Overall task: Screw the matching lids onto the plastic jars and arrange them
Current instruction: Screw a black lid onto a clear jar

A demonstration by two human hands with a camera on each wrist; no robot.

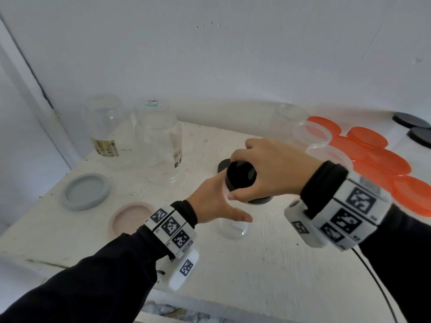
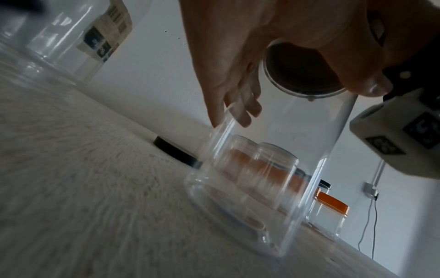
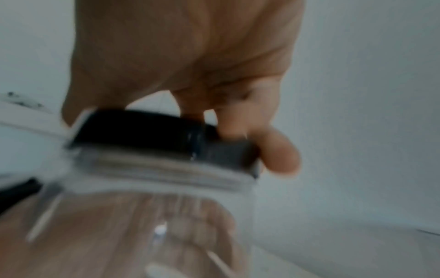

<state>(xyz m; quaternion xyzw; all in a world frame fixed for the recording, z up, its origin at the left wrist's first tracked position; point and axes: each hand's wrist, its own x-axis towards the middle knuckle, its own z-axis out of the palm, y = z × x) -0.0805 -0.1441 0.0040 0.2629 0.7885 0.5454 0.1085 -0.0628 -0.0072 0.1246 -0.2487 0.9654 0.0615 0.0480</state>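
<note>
Under the right hand (image 1: 272,169), a black lid (image 1: 241,175) sits on the mouth of a clear plastic jar (image 1: 233,226) that stands upright on the white table (image 1: 268,271), between the two wrists. The right hand's fingers and thumb are curled round the lid's rim from above, a grip that suits twisting it down onto the threads; the right wrist view is blurred, so how far the lid is seated cannot be told. The left hand (image 1: 214,203) lies against the jar's far-left side with straight fingers and the thumb spread out towards the person, pressing on the wall rather than clasping it, probably to keep the light jar from spinning with the lid. Seen in the left wrist view, those fingertips (image 2: 238,112) rest high on the jar wall, just below the neck.

Just beyond the right hand lies a spare black lid (image 1: 222,165), flat on the table. Further right of that hand stand open short jars (image 1: 312,134) and a spread of orange lids (image 1: 382,157), with two more dark lids (image 1: 412,121) at the far edge, likely laid out within reach for later pairing. Left of the left hand lie a pink lid (image 1: 130,217) and a grey lid (image 1: 86,191), both upside down, and beyond them tall clear jars (image 1: 156,138) with labels, uncapped. Judging by this, most of the pairing is yet to be done.
</note>
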